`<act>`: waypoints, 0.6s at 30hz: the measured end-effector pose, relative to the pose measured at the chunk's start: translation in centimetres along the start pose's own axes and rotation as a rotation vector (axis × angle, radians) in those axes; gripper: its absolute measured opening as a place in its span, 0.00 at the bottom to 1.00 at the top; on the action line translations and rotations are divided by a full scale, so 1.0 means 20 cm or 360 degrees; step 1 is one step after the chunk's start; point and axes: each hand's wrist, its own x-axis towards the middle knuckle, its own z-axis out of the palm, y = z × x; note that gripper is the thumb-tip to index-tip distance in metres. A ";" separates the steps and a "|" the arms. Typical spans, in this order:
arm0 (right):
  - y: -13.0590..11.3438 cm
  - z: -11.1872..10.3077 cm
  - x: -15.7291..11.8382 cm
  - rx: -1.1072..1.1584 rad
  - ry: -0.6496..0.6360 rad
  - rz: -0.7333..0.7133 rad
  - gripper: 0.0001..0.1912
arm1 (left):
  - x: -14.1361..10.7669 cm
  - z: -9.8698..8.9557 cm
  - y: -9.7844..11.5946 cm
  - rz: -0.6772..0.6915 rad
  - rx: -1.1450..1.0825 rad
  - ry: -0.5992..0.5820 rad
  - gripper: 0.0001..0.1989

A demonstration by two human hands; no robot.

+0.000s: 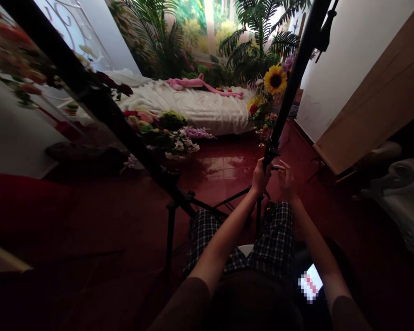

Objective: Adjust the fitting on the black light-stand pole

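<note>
My left hand [259, 178] is wrapped round a black stand pole [285, 99], just below a dark clamp collar [272, 151]. The pole rises tilted to the upper right. To the right of it is my right hand [287, 182], its fingers apart and their tips close to a small dark knob [274, 168] on the pole. Whether those fingertips touch the knob, I cannot tell. Lower down, the thin legs of the stand spread over the floor between my knees.
A second black pole [100, 108] slants across the left side. Beyond lies a bed with white cloth [207, 110] and a pink plush toy [193, 83]. Flowers [179, 142] and a sunflower [275, 79] stand before it. A lit phone [311, 281] lies by my right arm; a carved armchair [400, 184] is at right.
</note>
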 end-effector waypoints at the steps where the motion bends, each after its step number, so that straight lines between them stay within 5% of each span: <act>1: 0.00 0.01 0.02 0.0096 0.0001 0.0090 0.25 | 0.00 0.00 0.00 0.0005 -0.0003 -0.0004 0.16; 8: -0.01 -0.01 0.16 0.0418 -0.0172 0.0564 0.29 | 0.00 0.01 -0.01 0.0010 -0.0016 0.0002 0.15; 14: -0.02 0.02 0.25 0.0635 -0.0198 0.1075 0.17 | 0.00 0.01 0.00 -0.0015 -0.0009 -0.0005 0.14; 18: -0.02 0.04 0.21 0.0646 -0.0007 0.1041 0.19 | 0.00 0.00 0.01 -0.0035 -0.0007 -0.0008 0.14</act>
